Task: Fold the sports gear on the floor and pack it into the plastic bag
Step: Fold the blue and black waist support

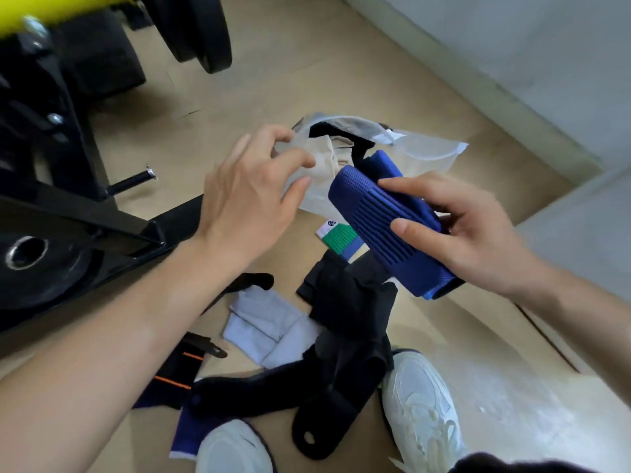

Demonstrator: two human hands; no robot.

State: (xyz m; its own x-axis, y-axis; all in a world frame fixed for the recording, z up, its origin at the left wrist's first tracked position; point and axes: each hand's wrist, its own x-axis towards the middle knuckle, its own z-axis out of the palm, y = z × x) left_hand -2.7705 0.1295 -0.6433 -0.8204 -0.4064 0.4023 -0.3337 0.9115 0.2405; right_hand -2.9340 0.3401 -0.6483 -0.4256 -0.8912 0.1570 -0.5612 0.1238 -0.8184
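Observation:
My right hand (pixel 457 227) grips a folded blue knit sleeve (pixel 386 230), its far end pointing at the mouth of the clear plastic bag (pixel 426 155) on the floor. My left hand (pixel 252 186) pinches the bag's near edge and holds it open. Inside the bag lie a beige piece (pixel 327 158), something black and another blue piece (pixel 382 165). Below my hands lie black braces and straps (pixel 348 319), a pale lilac folded cloth (pixel 269 322), a green-and-white band (pixel 338 237) and a black strap with orange stripes (pixel 177 367).
A black weight rack with plates (pixel 44 186) stands at the left, with a yellow part above it. A white wall and skirting (pixel 512 90) run along the right. My two white shoes (pixel 420 414) stand at the bottom on the wooden floor.

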